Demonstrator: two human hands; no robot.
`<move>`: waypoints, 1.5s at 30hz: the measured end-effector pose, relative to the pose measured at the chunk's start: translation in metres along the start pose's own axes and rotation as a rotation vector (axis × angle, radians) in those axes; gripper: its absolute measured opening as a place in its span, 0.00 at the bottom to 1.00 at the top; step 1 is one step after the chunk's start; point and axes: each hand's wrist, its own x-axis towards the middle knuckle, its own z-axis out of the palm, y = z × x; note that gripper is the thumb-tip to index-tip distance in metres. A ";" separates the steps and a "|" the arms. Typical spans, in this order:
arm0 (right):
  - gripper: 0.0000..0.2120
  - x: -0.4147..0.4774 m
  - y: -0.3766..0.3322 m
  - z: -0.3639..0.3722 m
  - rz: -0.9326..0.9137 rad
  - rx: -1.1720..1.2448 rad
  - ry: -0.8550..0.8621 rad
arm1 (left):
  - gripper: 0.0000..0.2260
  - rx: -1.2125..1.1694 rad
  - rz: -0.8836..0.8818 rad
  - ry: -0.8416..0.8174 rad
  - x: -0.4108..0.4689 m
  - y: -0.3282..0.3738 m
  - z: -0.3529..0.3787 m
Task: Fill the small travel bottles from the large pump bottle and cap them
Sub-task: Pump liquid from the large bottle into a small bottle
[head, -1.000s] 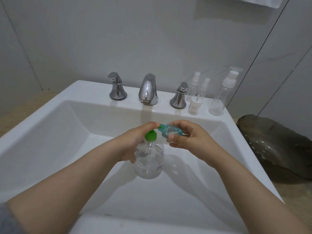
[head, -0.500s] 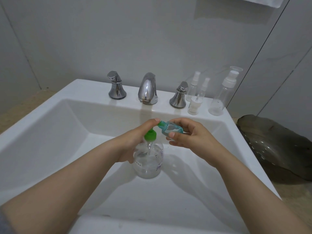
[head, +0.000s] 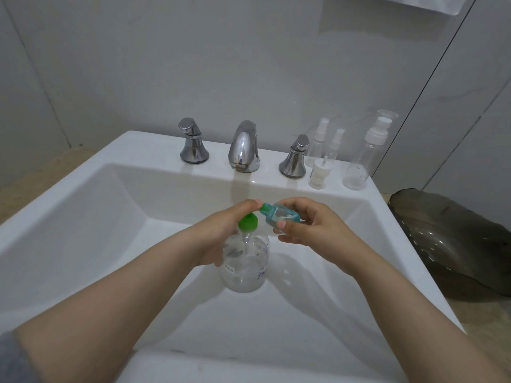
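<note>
Landmark: chrome tap spout (head: 244,146), at the middle of the back ledge of the white sink (head: 83,217).
Large pump bottle (head: 244,261): clear, with a green pump head (head: 248,222); upright in the basin, in front of the spout.
Travel bottle in use (head: 282,215): small, teal-tinted, lying tilted with its green neck towards the pump head, in front of the spout and slightly right; uncapped as far as can be seen.
Left hand (head: 221,230): curled round the pump bottle's neck, one fingertip reaching over the pump head to the small bottle's neck.
Right hand (head: 307,225): pinches the teal bottle between thumb and fingers.
Tap handles: one left of the spout (head: 193,142), one right (head: 294,157).
Spare clear bottles (head: 365,156): four, with white tops, standing on the ledge right of the spout, beyond the right handle.
Dark dish (head: 456,244): on the table far right of the spout, outside the sink.
</note>
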 end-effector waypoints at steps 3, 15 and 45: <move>0.12 0.000 0.000 0.000 0.002 0.002 0.001 | 0.49 0.004 -0.008 -0.001 -0.001 0.000 0.002; 0.14 0.000 -0.002 -0.002 -0.032 0.049 0.014 | 0.38 0.017 -0.034 -0.008 -0.005 0.004 0.003; 0.14 0.001 0.001 -0.003 -0.034 0.018 0.007 | 0.34 0.025 -0.025 0.006 -0.001 0.003 -0.002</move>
